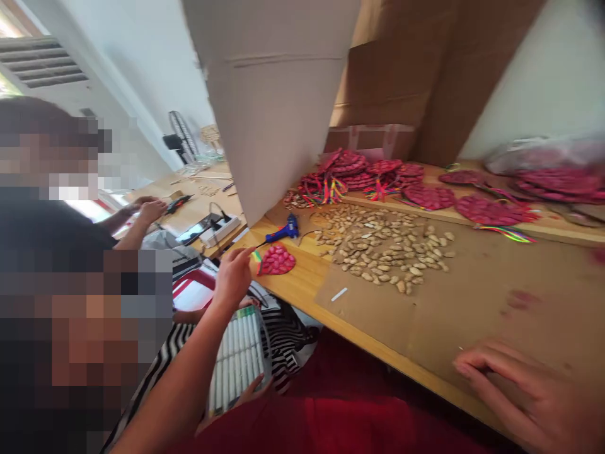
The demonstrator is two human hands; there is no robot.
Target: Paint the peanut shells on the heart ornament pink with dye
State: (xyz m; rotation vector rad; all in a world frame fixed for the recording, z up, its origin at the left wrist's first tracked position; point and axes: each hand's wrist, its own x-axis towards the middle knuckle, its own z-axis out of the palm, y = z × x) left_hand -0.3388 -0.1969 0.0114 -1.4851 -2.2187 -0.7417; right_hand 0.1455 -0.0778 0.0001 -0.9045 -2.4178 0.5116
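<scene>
My left hand (232,277) is at the table's left edge, fingers closed at the coloured ribbon (256,262) of a small pink piece covered in peanut shells (276,259). This piece lies on bare wood. Just behind it, a blue glue gun (282,229) points its nozzle towards my left fingers. My right hand (513,391) is low over the cardboard sheet at the right, thumb and forefinger pressed together. A tiny white speck shows by its fingertips; whether they hold anything is unclear. Loose peanuts (382,246) are spread between my hands, farther back.
Pink peanut-covered pieces with ribbons (350,170) are piled along the back ledge. A white strip (339,294) lies on the cardboard (401,321). An upright white board (278,94) stands behind. At left, another person (42,227) works; a marker case (239,353) is below my left arm.
</scene>
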